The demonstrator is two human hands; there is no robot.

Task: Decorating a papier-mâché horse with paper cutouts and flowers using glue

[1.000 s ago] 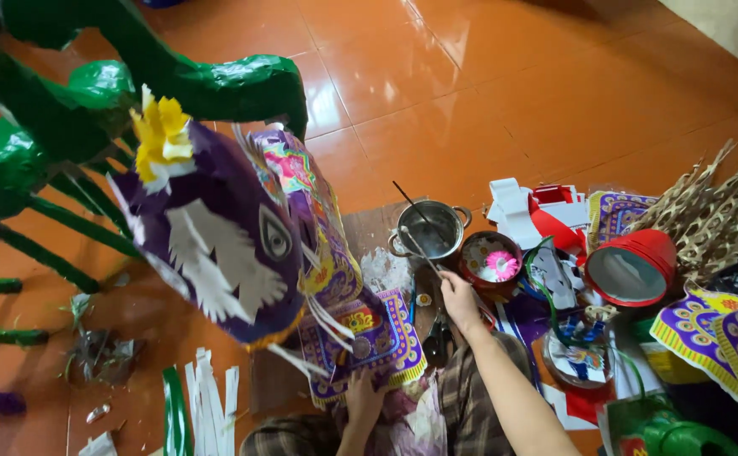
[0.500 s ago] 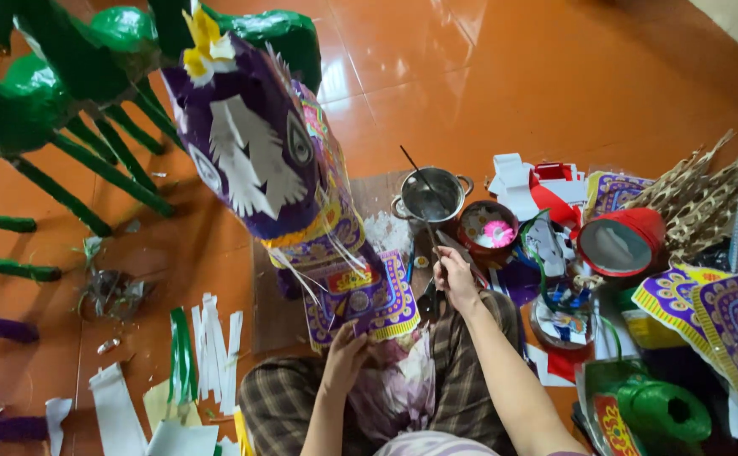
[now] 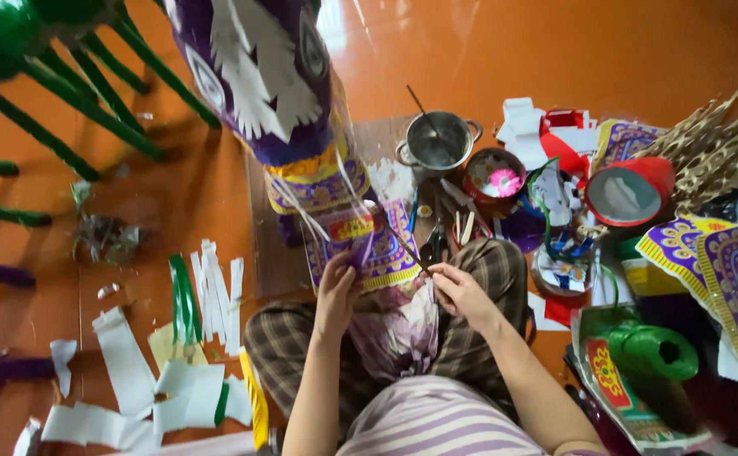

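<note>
Person seated cross-legged on the orange floor [image 3: 605,59], bottom centre of frame. Left hand [image 3: 337,283] closed around the lower edge of a purple patterned paper panel [image 3: 360,245], centre frame. Right hand [image 3: 462,291] just beside it, fingers pinched on a thin stick [image 3: 402,245] that slants up toward the panel. White and green paper strips [image 3: 208,295] lie lower left. Further off, upper centre: a large purple paper figure [image 3: 259,76], then a steel pot [image 3: 436,139] and red bowl [image 3: 494,176]. Green rolled paper [image 3: 651,355] lower right.
</note>
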